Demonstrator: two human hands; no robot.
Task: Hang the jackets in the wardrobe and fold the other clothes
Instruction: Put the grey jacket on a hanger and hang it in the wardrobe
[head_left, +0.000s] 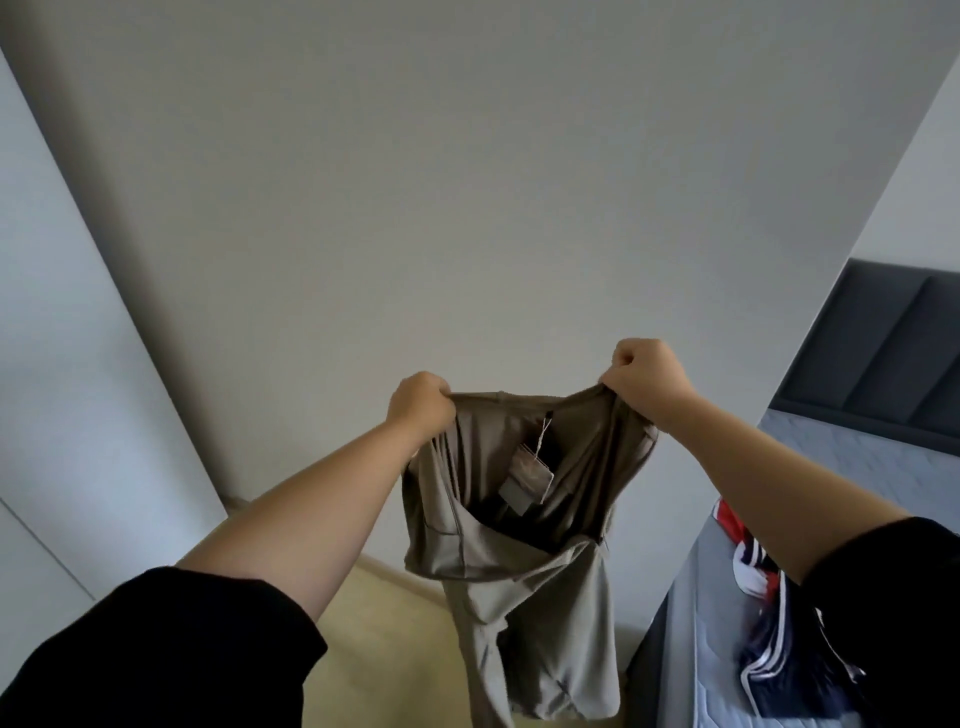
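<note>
A beige-grey garment (524, 571) hangs in the air in front of me, held up by its top edge against a plain wall. My left hand (420, 401) grips the left corner of that edge in a fist. My right hand (643, 373) grips the right corner the same way. The edge is stretched between both hands and the cloth opens downward. Paper tags (530, 475) on a string dangle inside the opening. The lower part of the garment runs out of the bottom of the view.
A bed with a blue-grey mattress (852, 457) and a dark padded headboard (883, 343) stands at the right. A navy, red and white garment (769, 623) lies on it. A white panel (62, 364) stands at the left, and pale floor (384, 634) shows below.
</note>
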